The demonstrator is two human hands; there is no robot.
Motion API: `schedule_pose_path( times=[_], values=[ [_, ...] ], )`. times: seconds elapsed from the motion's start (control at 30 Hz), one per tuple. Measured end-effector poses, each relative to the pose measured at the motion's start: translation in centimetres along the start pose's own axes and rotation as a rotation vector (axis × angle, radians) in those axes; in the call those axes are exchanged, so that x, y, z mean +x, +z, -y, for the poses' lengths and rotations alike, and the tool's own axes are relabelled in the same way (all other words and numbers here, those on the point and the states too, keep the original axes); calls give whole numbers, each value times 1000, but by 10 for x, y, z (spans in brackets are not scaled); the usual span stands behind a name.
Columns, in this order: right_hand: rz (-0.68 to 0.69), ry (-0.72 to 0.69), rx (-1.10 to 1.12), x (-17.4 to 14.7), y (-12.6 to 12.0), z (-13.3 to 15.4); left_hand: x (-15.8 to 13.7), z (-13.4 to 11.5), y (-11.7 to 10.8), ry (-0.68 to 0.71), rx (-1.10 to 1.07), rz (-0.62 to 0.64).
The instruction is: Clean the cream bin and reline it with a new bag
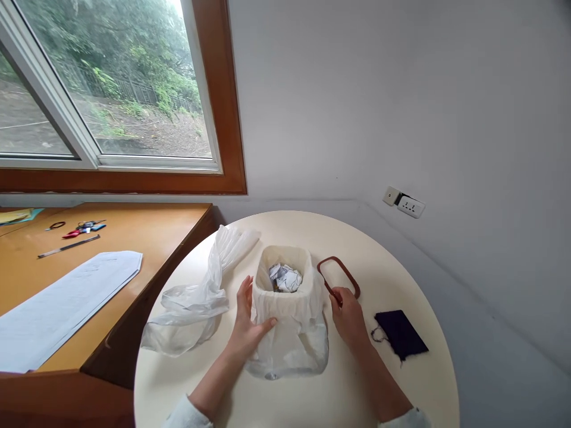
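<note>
Bin (288, 345) x1: L hand (250, 327) spread against side, R hand (348, 315) gripping 1 brn frame (348, 274).

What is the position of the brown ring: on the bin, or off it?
Off. The right hand holds the brown ring to the right of the bin, whose top edge shows only the white liner.

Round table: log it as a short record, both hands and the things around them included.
surface: cream round table
left hand: spread against the left side of the bin
right hand: gripping the near end of a brown frame
bin state: upright, translucent bag draped over its rim
bin contents: crumpled paper
left of bin: loose plastic bag
right of bin, beyond right hand: dark cloth, edges frayed
</note>
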State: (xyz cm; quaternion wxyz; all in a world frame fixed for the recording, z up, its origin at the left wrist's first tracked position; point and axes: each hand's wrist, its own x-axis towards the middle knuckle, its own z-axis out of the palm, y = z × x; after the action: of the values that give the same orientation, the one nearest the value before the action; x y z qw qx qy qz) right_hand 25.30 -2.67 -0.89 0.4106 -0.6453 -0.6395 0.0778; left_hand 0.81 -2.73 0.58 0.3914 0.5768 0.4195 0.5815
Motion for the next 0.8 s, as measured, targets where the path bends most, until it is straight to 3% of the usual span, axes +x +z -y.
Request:
schedule_pose_path(
  times=[0.13,0.23,0.37,0.6,0.7,0.8],
  values=[
    [-163,75,170,3,-9,9,1,-3,-2,73,-28,28],
    [-237,47,212,5,-17,16,2,-11,-4,111,-36,17],
    [-303,-138,201,8,-30,27,6,-28,-8,239,-69,-57],
    [-348,-549,113,14,-48,55,8,-72,-15,299,85,-356],
    [-342,-649,81,13,-51,73,3,-92,-15,255,166,-324],
    [-345,-718,57,9,-52,94,-3,-109,-10,157,163,-177]
  ],
)
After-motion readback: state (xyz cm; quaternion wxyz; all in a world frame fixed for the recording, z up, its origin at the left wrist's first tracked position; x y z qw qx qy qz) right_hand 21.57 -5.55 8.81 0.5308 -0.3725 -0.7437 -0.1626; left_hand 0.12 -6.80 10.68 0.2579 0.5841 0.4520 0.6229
